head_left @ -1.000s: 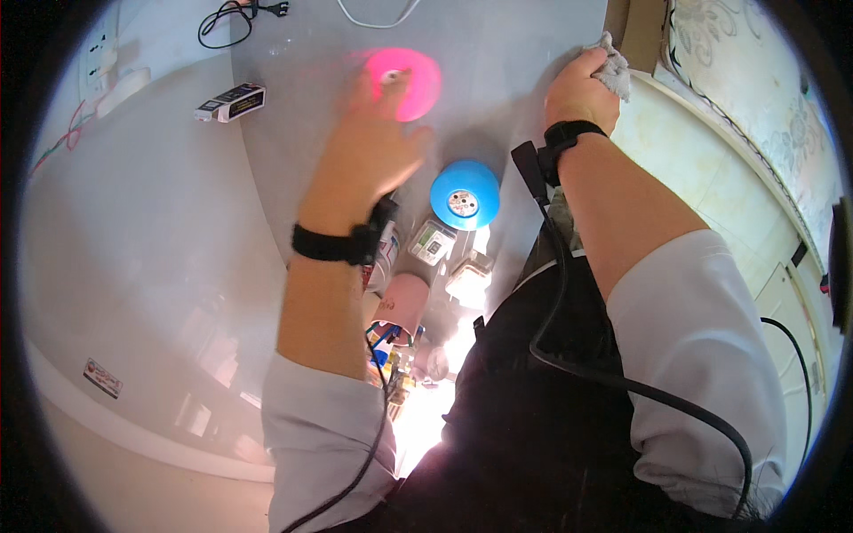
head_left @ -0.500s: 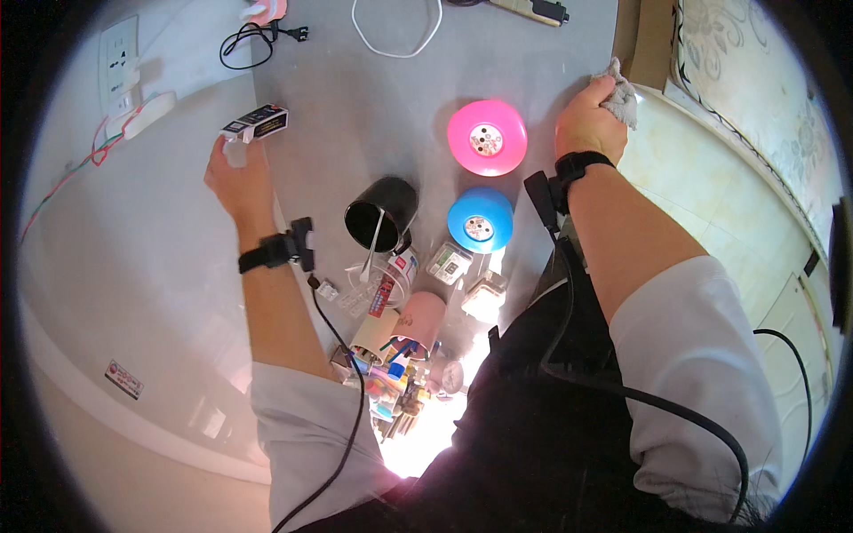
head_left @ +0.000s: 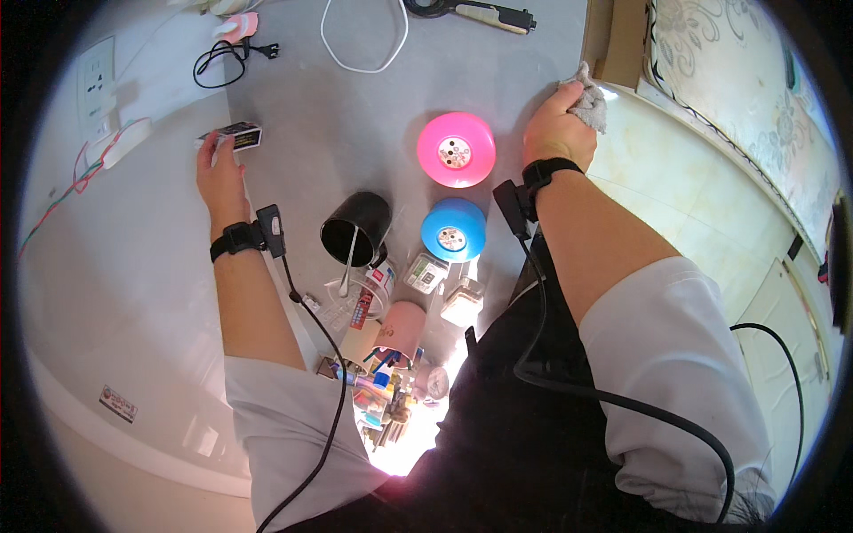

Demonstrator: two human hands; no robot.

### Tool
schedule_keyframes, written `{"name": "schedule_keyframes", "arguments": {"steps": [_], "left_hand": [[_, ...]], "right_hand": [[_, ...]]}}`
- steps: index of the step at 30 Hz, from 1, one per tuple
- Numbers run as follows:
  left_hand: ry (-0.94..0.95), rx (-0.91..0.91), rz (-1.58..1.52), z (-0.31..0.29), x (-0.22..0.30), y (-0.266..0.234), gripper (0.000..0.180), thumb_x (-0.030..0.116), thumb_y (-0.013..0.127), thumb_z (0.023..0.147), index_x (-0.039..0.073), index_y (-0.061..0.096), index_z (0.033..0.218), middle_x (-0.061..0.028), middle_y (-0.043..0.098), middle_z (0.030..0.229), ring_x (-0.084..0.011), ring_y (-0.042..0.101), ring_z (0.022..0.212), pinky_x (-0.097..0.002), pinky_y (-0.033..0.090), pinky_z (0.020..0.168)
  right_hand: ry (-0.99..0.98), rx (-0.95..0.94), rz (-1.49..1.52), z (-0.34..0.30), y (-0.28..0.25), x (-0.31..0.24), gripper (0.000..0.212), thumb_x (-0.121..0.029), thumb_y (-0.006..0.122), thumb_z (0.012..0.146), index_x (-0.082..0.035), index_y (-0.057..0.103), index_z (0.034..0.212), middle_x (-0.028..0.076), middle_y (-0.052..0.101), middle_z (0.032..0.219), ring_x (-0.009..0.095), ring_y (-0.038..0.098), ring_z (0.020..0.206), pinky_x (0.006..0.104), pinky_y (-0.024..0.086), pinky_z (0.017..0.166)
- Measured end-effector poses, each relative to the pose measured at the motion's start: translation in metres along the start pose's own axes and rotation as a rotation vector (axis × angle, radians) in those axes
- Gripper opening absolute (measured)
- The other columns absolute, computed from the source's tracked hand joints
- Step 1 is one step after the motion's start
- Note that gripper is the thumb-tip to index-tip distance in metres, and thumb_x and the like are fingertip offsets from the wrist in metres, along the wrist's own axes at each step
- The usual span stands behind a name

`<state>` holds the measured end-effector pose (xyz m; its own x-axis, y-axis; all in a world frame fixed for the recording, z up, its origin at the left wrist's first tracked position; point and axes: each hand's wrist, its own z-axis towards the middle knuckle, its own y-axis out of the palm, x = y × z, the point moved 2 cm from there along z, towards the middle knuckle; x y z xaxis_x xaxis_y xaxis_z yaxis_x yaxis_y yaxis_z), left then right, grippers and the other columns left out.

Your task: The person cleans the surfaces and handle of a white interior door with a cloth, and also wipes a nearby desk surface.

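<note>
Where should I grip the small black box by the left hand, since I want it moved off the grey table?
Take the small black rectangular box across its two long sides, coming from above. It lies flat on the grey table, and the left hand already touches its near edge, so the fingers can close over it.

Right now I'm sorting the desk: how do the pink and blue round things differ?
The pink disc is larger and lies farther up the grey tabletop; the blue disc is smaller and sits nearer the black cup. Both are round with a pale centre.
</note>
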<state>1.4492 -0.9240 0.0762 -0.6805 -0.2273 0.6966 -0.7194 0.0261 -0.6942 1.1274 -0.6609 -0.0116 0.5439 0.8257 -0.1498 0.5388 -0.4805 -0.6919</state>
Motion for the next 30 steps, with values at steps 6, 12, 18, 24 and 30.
{"name": "schedule_keyframes", "arguments": {"steps": [6, 12, 18, 24, 30], "left_hand": [[-0.125, -0.079, 0.149, 0.005, -0.003, -0.001, 0.058, 0.033, 0.069, 0.089, 0.001, 0.054, 0.135, -0.0062, 0.064, 0.118, -0.0171, 0.057, 0.107, -0.033, 0.046, 0.083], [0.075, -0.112, 0.343, -0.031, 0.005, 0.03, 0.063, 0.043, 0.071, 0.086, -0.005, 0.061, 0.125, -0.013, 0.067, 0.111, -0.02, 0.063, 0.1, -0.0326, 0.049, 0.085], [0.163, -0.282, 0.236, -0.131, 0.053, 0.09, 0.063, 0.043, 0.07, 0.085, -0.003, 0.06, 0.127, -0.0152, 0.065, 0.104, -0.0236, 0.065, 0.09, -0.0347, 0.05, 0.082], [0.331, -0.378, 0.225, -0.194, 0.08, 0.115, 0.055, 0.031, 0.069, 0.085, -0.006, 0.058, 0.124, -0.0194, 0.058, 0.116, -0.0313, 0.062, 0.101, -0.0387, 0.049, 0.087], [0.419, -0.375, 0.285, -0.198, 0.071, 0.106, 0.051, 0.026, 0.066, 0.085, -0.006, 0.058, 0.124, -0.0192, 0.053, 0.123, -0.033, 0.06, 0.102, -0.0377, 0.052, 0.082]], "right_hand": [[-0.001, 0.019, -0.01, 0.004, 0.004, 0.004, 0.084, -0.069, 0.034, 0.091, 0.006, 0.067, 0.113, 0.025, 0.067, 0.113, 0.04, 0.063, 0.109, 0.0435, 0.049, 0.094], [-0.023, 0.022, 0.001, -0.002, 0.003, 0.005, 0.084, -0.069, 0.035, 0.091, 0.006, 0.067, 0.112, 0.024, 0.068, 0.112, 0.039, 0.064, 0.108, 0.0429, 0.049, 0.093], [-0.021, 0.039, 0.014, -0.001, 0.0, 0.003, 0.086, -0.069, 0.033, 0.091, 0.008, 0.066, 0.111, 0.024, 0.068, 0.111, 0.038, 0.065, 0.107, 0.0421, 0.05, 0.093], [-0.046, 0.007, -0.029, -0.003, 0.003, 0.004, 0.086, -0.067, 0.031, 0.093, 0.009, 0.065, 0.113, 0.025, 0.067, 0.113, 0.038, 0.065, 0.108, 0.0417, 0.05, 0.093], [-0.1, 0.027, 0.023, 0.001, 0.004, 0.01, 0.085, -0.067, 0.028, 0.093, 0.007, 0.065, 0.115, 0.026, 0.066, 0.116, 0.037, 0.063, 0.111, 0.0419, 0.049, 0.095]]}}
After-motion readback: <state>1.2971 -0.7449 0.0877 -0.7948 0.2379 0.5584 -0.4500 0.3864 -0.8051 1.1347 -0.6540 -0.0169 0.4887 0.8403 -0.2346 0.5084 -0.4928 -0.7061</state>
